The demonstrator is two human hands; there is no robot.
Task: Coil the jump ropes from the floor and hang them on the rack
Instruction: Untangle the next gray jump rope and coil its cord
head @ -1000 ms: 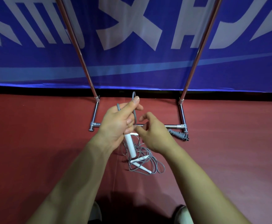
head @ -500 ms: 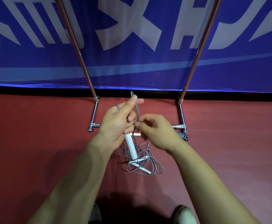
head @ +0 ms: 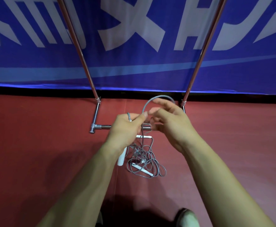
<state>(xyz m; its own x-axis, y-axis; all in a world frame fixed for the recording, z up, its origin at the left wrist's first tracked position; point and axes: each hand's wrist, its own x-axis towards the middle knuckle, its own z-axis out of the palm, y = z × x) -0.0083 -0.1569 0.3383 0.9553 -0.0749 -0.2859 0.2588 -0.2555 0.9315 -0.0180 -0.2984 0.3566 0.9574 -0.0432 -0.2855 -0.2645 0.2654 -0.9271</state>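
Arch of thin grey rope (head: 152, 98) between left hand (head: 125, 126) and right hand (head: 168, 122)

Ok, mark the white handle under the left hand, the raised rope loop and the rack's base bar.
White handle (head: 121, 159): head view, lower end.
Rope loop (head: 146, 104): head view, arc's left side.
Base bar (head: 105, 126): head view, left stretch.
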